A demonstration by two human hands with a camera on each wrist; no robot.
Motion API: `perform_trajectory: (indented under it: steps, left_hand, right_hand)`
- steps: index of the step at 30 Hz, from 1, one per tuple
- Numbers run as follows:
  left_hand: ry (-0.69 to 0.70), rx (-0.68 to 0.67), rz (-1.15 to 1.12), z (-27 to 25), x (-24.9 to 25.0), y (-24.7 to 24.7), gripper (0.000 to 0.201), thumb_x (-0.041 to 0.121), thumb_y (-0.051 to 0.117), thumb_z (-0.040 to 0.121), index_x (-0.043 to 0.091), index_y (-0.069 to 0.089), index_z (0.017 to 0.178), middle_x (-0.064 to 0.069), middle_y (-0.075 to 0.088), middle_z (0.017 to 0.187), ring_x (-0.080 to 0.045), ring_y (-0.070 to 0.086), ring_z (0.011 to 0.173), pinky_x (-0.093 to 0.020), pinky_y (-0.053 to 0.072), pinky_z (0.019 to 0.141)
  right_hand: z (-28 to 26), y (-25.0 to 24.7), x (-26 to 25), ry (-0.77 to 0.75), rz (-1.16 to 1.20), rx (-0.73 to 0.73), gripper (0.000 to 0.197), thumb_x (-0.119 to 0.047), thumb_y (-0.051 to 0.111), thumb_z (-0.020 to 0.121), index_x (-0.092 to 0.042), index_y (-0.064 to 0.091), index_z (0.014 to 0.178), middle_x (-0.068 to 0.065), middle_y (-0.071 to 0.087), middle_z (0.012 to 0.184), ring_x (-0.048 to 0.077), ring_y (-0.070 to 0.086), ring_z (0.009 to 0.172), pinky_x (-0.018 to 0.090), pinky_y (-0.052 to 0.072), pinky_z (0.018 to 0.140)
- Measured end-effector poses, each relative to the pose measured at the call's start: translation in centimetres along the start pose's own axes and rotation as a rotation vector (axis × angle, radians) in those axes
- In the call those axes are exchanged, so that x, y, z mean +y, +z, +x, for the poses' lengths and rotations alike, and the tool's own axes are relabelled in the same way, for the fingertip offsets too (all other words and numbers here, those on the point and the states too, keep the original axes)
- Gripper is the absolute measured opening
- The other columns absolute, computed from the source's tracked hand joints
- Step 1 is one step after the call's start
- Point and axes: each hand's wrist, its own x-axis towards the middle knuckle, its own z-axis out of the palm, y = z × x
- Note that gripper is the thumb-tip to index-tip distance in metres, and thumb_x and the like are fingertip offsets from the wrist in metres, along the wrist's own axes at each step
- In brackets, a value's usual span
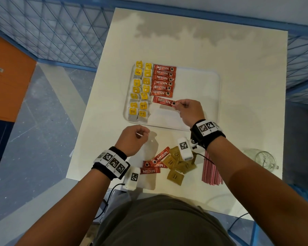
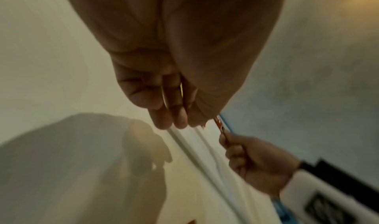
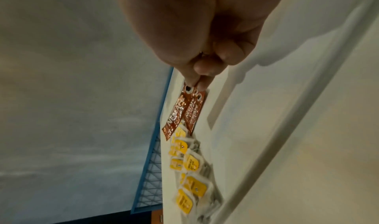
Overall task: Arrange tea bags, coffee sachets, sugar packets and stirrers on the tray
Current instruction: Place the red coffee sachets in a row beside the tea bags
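A white tray (image 1: 194, 80) lies mid-table. Yellow-tagged tea bags (image 1: 140, 89) fill two columns at its left, and red coffee sachets (image 1: 163, 80) form a column beside them. My right hand (image 1: 178, 104) pinches the right end of one more coffee sachet (image 1: 163, 101) just below that column, low over the tray. The right wrist view shows that pinch (image 3: 197, 81) on the sachet (image 3: 176, 115) above the tea bags (image 3: 190, 178). My left hand (image 1: 142, 134) hovers at the tray's front edge with loosely curled fingers (image 2: 174, 122) and nothing visible in them.
On the table in front of the tray lie three loose coffee sachets (image 1: 155, 162), several brown sugar packets (image 1: 176, 164) and a bundle of pink stirrers (image 1: 211, 169). A glass jar (image 1: 261, 159) stands at the right edge. The tray's right half is bare.
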Motion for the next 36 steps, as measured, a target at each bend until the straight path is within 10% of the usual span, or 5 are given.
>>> perform_trajectory:
  steps: [13, 27, 36]
  left_hand:
    - [0.125, -0.349, 0.538, -1.9, -3.0, 0.1, 0.018, 0.033, 0.073, 0.085, 0.025, 0.073, 0.101, 0.016, 0.067, 0.09, 0.004, 0.055, 0.074, -0.017, 0.047, 0.074]
    - [0.195, -0.481, 0.8, -3.7, -3.0, 0.2, 0.035, 0.047, 0.072, 0.081, 0.029, 0.066, 0.11, 0.012, 0.059, 0.104, -0.011, 0.057, 0.091, -0.031, 0.052, 0.082]
    - [0.227, -0.398, 0.735, -4.2, -3.5, 1.4, 0.022, 0.042, 0.071, 0.087, 0.027, 0.067, 0.103, 0.011, 0.06, 0.096, -0.01, 0.058, 0.086, -0.029, 0.053, 0.081]
  right_hand:
    - [3.2, 2.0, -1.2, -0.043, -0.264, 0.043, 0.018, -0.024, 0.069, 0.093, -0.012, 0.082, 0.093, 0.005, 0.077, 0.089, 0.023, 0.069, 0.083, 0.031, 0.055, 0.079]
    - [3.9, 2.8, -0.9, 0.034, -0.237, 0.128, 0.018, -0.044, 0.072, 0.083, -0.036, 0.057, 0.088, -0.008, 0.072, 0.083, 0.017, 0.073, 0.077, 0.041, 0.061, 0.078]
    - [0.6, 2.6, -0.4, -0.042, -0.2, 0.038, 0.021, -0.042, 0.071, 0.09, -0.022, 0.063, 0.094, -0.004, 0.072, 0.089, 0.015, 0.067, 0.081, 0.03, 0.054, 0.074]
